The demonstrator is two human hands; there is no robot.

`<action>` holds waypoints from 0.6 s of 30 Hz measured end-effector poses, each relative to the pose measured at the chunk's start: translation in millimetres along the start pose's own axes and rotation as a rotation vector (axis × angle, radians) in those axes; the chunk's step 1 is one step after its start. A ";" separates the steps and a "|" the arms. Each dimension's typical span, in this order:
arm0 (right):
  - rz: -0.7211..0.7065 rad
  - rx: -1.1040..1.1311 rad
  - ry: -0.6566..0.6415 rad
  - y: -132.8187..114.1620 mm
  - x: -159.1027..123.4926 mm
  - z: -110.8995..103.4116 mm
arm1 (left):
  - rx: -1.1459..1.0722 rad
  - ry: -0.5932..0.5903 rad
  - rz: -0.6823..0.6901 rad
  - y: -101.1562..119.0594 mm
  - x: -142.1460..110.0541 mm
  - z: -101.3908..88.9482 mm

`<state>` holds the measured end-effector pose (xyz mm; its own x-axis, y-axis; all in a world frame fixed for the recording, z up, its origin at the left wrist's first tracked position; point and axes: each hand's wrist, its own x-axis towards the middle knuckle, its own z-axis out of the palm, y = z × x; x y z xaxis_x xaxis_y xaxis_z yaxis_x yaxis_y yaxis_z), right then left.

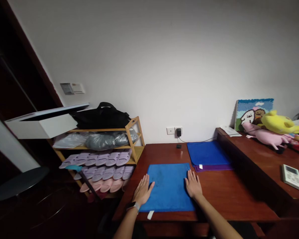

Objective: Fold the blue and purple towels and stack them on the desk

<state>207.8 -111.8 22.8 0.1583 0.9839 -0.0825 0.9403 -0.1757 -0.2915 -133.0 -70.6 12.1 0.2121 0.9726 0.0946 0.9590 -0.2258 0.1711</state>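
A blue towel [168, 189] lies spread flat on the reddish-brown table [224, 191], with a white tag sticking out at its near edge. My left hand [142, 192] rests flat along the towel's left edge, fingers stretched out and thumb apart. On the opposite side, my right hand [193, 184] lies flat over the right edge, its fingers also extended. Neither hand grips anything. Behind and to the right sits a stack of towels [209, 153], dark blue on top with purple showing beneath it and a small white tag.
Left of the table stands a wooden rack [136, 146] with several slippers [112, 157], wrapped bundles and a black bag [102, 116]. A higher surface at right holds plush toys [278, 124] and a calculator [292, 177]. A black plug [178, 132] with a cable sits in the wall.
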 end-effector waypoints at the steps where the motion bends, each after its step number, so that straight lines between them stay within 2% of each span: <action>1: 0.000 0.005 0.010 0.1 -4.6 0.0 | -0.005 -0.003 -0.002 0.0 -0.4 -0.5; 7: -0.049 0.002 0.018 5.8 -35.7 8.4 | -0.002 0.016 -0.001 2.0 0.3 0.6; 13: -0.041 0.008 0.007 3.3 -41.7 4.1 | 0.053 0.055 0.026 -0.3 4.3 -3.0; 15: -0.041 0.021 0.002 1.7 -40.8 1.9 | 0.059 0.105 0.079 14.4 4.1 -6.3; 18: -0.041 0.021 0.003 0.7 -41.6 -0.7 | 0.017 0.121 0.247 68.4 -2.9 -6.5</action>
<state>202.1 -152.8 26.7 0.1211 0.9904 -0.0672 0.9393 -0.1362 -0.3150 -69.3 -89.2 29.9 0.4171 0.8744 0.2480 0.8841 -0.4536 0.1122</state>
